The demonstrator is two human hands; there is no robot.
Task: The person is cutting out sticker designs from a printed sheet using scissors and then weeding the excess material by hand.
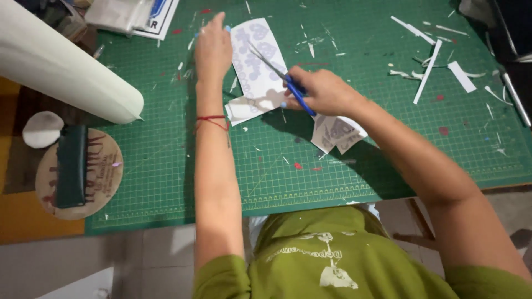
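Observation:
My left hand (212,51) holds the left edge of a white sticker sheet (256,77) printed with pale purple shapes, lifted over the green cutting mat (166,155). In my right hand (323,91) are blue-handled scissors (282,77), their blades open across the sheet's middle. Cut pieces of the same printed sheet (336,134) lie on the mat just below my right wrist. A red string is tied around my left wrist.
A large white paper roll (61,66) lies at the left. A round wooden plaque (83,177) with a dark green block on it sits at the mat's left edge. White paper strips (429,69) and scraps are scattered at the right. Packets (133,14) lie at the top left.

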